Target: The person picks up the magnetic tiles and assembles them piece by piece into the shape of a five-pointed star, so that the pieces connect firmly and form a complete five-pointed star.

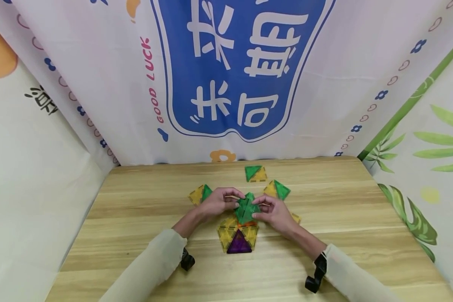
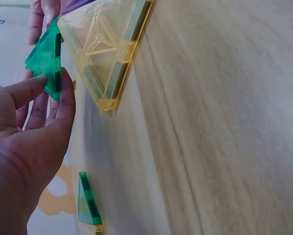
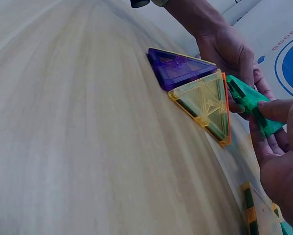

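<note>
Both hands hold a green translucent piece of magnetic tiles [image 1: 245, 211] just above the table, one at each side. My left hand [image 1: 217, 203] pinches its left edge between thumb and fingers. At the opposite edge, my right hand [image 1: 278, 214] grips it the same way, as the green piece [image 3: 256, 105] in the right wrist view also shows. Nearer me stands a build of magnetic tiles, with a purple triangle [image 1: 239, 243] in front, yellow triangles [image 1: 225, 235] beside it and some orange behind. Whether the green piece touches this build cannot be told.
Green-and-yellow tile pairs lie around on the wooden table [image 1: 136, 235]: one at the back [image 1: 256, 173], one at right [image 1: 277, 190], one by the left hand [image 1: 200, 194]. A yellow tile [image 1: 296, 218] is partly hidden behind the right hand. Printed curtains [image 1: 136, 126] surround the table.
</note>
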Available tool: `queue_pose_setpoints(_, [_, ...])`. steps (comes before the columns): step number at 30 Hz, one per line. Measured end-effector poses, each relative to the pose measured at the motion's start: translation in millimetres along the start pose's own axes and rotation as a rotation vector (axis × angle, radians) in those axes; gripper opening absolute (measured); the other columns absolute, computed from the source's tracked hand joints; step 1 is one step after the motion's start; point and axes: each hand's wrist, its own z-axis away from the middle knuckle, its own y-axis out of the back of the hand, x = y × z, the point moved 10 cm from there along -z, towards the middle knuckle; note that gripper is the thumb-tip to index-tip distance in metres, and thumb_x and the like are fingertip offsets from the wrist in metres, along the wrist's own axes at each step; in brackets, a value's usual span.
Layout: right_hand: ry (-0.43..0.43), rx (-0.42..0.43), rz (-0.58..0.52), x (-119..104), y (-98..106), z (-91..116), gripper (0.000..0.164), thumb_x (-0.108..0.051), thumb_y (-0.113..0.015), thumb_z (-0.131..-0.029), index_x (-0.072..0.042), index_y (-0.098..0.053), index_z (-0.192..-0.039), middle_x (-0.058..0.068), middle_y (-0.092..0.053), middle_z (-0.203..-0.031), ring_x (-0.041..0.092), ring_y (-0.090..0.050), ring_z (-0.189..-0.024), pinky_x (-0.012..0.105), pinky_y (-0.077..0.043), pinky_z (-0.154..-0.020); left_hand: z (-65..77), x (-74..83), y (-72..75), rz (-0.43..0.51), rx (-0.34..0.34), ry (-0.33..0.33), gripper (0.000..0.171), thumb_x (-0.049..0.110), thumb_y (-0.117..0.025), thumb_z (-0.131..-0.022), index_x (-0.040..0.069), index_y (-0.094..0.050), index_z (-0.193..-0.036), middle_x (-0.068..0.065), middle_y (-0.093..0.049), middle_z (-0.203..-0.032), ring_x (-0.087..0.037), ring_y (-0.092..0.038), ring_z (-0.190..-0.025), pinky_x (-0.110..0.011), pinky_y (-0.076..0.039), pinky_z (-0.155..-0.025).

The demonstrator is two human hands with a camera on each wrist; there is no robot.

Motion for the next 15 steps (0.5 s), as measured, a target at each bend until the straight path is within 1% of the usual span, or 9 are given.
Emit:
queue_pose_setpoints(4, [0.025, 0.019, 0.031, 1.5, 0.7, 0.0, 0.037, 0.003, -0.083, -0.086, 0.003, -0.068, -0.12, 0.018, -0.065, -0.126, 0.024, -0.07, -0.107, 0.028, -0.062, -0.088, -2.1, -0.4, -1.7, -0.067, 0.001, -0.027, 0.028, -0.007, -0.066, -0.1, 0.005, -0.072, -0.124, -0.01, -0.07, -0.127, -0.02, -0.071, -0.109, -0.034, -0.061, -0.093])
queue_pose_setpoints(7, [0.05, 0.027, 0.078, 1.0, 0.6, -0.3, 0.033, 0.002, -0.085, -0.085, 0.003, -0.068, -0.114, 0.018, -0.067, -0.119, 0.024, -0.071, -0.104, 0.028, -0.063, -0.088, -3.5, -0.4, -3.3, -0.114, 0.0, -0.051, 0.028, -0.007, -0.066, -0.1, 0.005, -0.073, -0.123, -0.009, -0.073, -0.122, -0.02, -0.07, -0.108, -0.033, -0.06, -0.095])
queue_pose_setpoints(10, [0.074, 0.025, 0.133, 0.8, 0.0, -0.1, 0.031, 0.002, -0.086, -0.085, 0.003, -0.068, -0.11, 0.018, -0.069, -0.114, 0.025, -0.073, -0.101, 0.028, -0.063, -0.088, -3.9, -1.5, -7.6, -0.15, -0.017, -0.065, 0.027, -0.008, -0.064, -0.1, 0.003, -0.072, -0.123, -0.01, -0.073, -0.12, -0.022, -0.069, -0.112, -0.034, -0.058, -0.099])
queue_pose_setpoints(13, [0.101, 0.028, 0.213, -1.5, 0.5, 1.1, 0.03, -0.001, -0.088, -0.084, 0.002, -0.068, -0.106, 0.017, -0.072, -0.109, 0.024, -0.076, -0.098, 0.028, -0.063, -0.085, -2.7, -2.4, -11.9, -0.178, -0.033, -0.074, 0.026, -0.008, -0.063, -0.101, 0.002, -0.071, -0.124, -0.011, -0.073, -0.124, -0.024, -0.068, -0.116, -0.034, -0.058, -0.101])
queue_pose_setpoints(15, [0.132, 0.038, 0.28, -6.1, 2.0, 2.0, 0.031, -0.003, -0.09, -0.083, 0.0, -0.069, -0.106, 0.015, -0.073, -0.107, 0.024, -0.077, -0.095, 0.028, -0.064, -0.084, -0.8, -0.6, -12.5, -0.206, -0.024, -0.083, 0.025, -0.007, -0.063, -0.102, 0.001, -0.071, -0.124, -0.011, -0.073, -0.125, -0.024, -0.068, -0.118, -0.034, -0.058, -0.101])
